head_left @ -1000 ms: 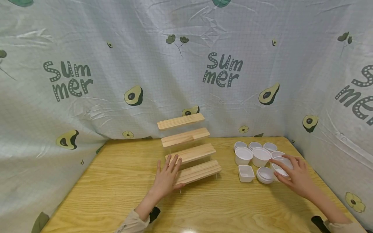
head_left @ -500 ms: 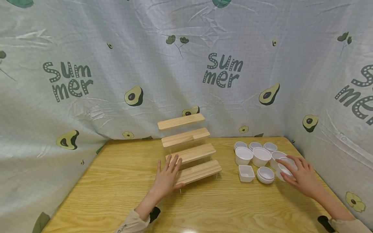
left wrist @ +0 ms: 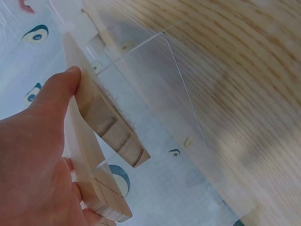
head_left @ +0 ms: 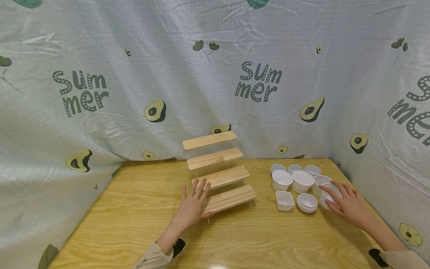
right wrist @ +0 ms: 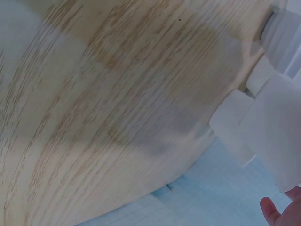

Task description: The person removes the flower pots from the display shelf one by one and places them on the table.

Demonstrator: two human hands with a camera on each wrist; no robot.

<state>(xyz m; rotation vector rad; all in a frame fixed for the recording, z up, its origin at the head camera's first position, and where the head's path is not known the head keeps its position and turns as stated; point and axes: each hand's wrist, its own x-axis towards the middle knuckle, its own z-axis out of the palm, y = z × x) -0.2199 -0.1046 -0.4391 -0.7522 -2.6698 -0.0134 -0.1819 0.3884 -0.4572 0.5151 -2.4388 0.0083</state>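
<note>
My left hand (head_left: 191, 204) lies spread over the lower tiers of a stepped wooden display stand (head_left: 231, 198). Up close in the left wrist view, its thumb touches the edge of one wooden board (left wrist: 120, 136). The other fingertips reach the neighbouring board, and a clear acrylic side panel (left wrist: 146, 66) joins the stand. At the right my right hand (head_left: 352, 209) holds a round white plastic cup (head_left: 325, 200) around its rim. In the right wrist view, part of the cup (right wrist: 275, 127) and some fingertips show; the rest of the hand is cut off.
Several white round cups (head_left: 302, 182) crowd the table's right side, with a small square one (head_left: 284, 201) and a shallow stacked bowl (head_left: 307, 203) in front. A printed curtain (head_left: 195, 82) encloses the wooden table (head_left: 147, 224) at its back and sides.
My right hand has shifted the round cup slightly to the right, away from the shallow bowl, then stayed nearly still. The left hand has kept its place on the stand.
</note>
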